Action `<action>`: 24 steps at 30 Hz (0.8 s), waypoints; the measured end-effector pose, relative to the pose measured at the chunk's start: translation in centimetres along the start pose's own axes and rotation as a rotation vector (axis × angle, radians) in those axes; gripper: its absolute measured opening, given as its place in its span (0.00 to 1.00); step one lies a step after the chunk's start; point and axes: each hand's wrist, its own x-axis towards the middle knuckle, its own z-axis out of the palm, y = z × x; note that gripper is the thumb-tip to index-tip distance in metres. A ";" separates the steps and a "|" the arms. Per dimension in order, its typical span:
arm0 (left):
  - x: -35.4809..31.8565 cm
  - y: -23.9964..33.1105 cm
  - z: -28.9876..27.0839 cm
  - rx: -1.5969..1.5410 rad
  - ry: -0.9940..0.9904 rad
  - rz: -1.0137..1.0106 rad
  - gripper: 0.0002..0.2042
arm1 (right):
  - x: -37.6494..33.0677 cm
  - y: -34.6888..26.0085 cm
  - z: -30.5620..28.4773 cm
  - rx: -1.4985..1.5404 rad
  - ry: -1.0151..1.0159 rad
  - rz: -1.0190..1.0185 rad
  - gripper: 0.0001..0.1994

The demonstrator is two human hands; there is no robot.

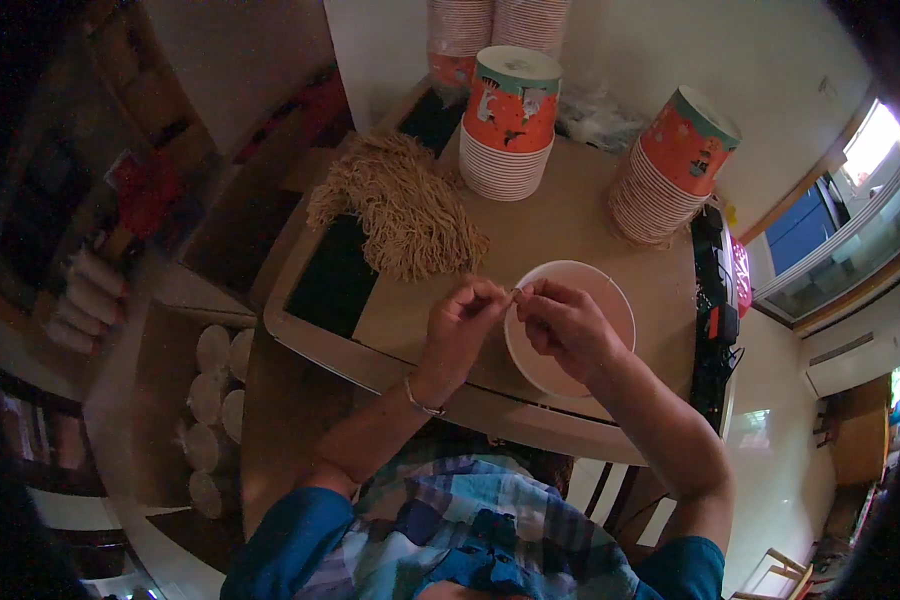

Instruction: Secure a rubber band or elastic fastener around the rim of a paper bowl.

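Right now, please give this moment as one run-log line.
left hand: pinching; right hand: pinching, over bucket; small item: between hands, kind unclear; cords: heaped left of bucket; stacks: upside down

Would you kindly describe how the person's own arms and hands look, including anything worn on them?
The left hand and the right hand are both ungloved. A thin, pale bracelet circles the left wrist; none shows on the right. Short teal-blue sleeves stop near the elbows, leaving both forearms bare.

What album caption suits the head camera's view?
Left hand and right hand close together at a white tub, tan strings beyond.
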 end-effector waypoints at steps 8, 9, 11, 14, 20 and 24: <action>-0.1 0.2 -0.4 0.144 -0.042 0.109 0.02 | -0.1 0.0 0.1 0.028 0.034 0.020 0.05; 0.0 0.2 -0.4 0.148 -0.044 0.119 0.02 | -0.1 0.0 0.1 0.035 0.030 0.018 0.05; 0.6 0.5 -0.3 0.167 -0.034 0.137 0.02 | -0.1 0.1 0.3 0.002 0.055 0.002 0.05; 1.3 0.7 -0.4 0.240 -0.036 0.173 0.02 | -0.1 0.2 0.5 -0.084 0.100 -0.027 0.06; 2.2 1.1 -0.3 0.431 -0.082 0.277 0.03 | -0.1 -0.1 0.4 -0.273 0.147 -0.078 0.07; 2.4 1.2 -0.6 0.519 -0.131 0.329 0.03 | -0.1 0.0 0.3 -0.407 0.175 -0.100 0.07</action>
